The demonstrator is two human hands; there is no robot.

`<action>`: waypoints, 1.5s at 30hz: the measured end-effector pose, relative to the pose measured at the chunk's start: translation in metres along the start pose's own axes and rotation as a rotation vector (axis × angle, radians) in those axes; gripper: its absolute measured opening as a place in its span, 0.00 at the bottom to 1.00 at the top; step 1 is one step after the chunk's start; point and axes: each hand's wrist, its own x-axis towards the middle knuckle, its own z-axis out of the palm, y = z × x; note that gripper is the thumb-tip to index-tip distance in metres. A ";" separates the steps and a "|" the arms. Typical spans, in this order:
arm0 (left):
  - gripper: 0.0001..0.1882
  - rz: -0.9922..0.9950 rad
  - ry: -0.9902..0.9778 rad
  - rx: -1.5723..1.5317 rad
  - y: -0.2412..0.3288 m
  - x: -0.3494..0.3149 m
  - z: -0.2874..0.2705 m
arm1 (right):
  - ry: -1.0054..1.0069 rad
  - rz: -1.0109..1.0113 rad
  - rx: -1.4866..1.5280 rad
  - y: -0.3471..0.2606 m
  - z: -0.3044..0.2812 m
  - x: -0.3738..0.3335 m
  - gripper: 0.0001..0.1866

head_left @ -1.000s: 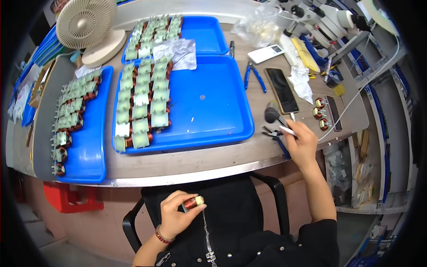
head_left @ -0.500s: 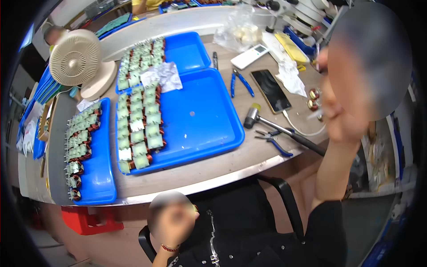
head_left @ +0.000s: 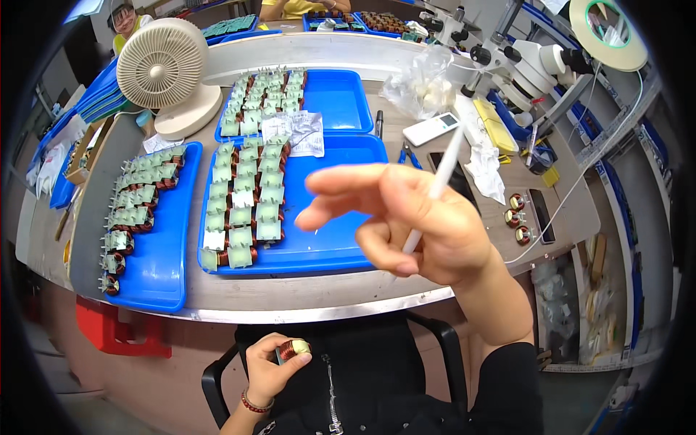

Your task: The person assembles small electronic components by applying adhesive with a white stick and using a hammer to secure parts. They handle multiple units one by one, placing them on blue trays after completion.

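Down near my lap, my left hand [head_left: 267, 368] is closed round a copper-wound coil [head_left: 293, 349] with a pale yellow core showing. Raised over the table's front half is my right hand [head_left: 435, 228], two fingers stretched to the left. A slim white stick [head_left: 449, 159], pen-like, is gripped between its thumb and curled fingers, pointing up. Behind that hand lies the middle blue tray [head_left: 315, 250], whose left side carries rows of coils with pale green plates [head_left: 241, 215]. The hand partly hides a phone [head_left: 464, 187] and blue-handled pliers [head_left: 410, 155].
Similar coils fill parts of the left tray [head_left: 163, 246] and far tray [head_left: 341, 94]. A beige fan [head_left: 161, 69] stands far left, a microscope [head_left: 533, 65] far right. Several loose coils [head_left: 516, 217] sit right, near a white cable [head_left: 554, 225]. A remote [head_left: 431, 129] lies behind.
My right hand has come from the upper right to the middle of the view, and the white stick now shows clearly. My left hand stays low with the coil. The view has shifted.
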 end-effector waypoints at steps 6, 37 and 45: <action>0.09 0.026 -0.026 -0.010 0.004 0.005 0.005 | -0.075 -0.294 0.131 -0.035 0.000 0.016 0.27; 0.08 -0.068 -0.106 -0.058 -0.006 0.003 0.009 | 0.013 0.436 0.156 0.091 0.004 -0.044 0.21; 0.09 -0.181 -0.056 -0.312 -0.017 0.002 0.007 | 0.129 0.420 0.052 0.084 -0.009 -0.061 0.18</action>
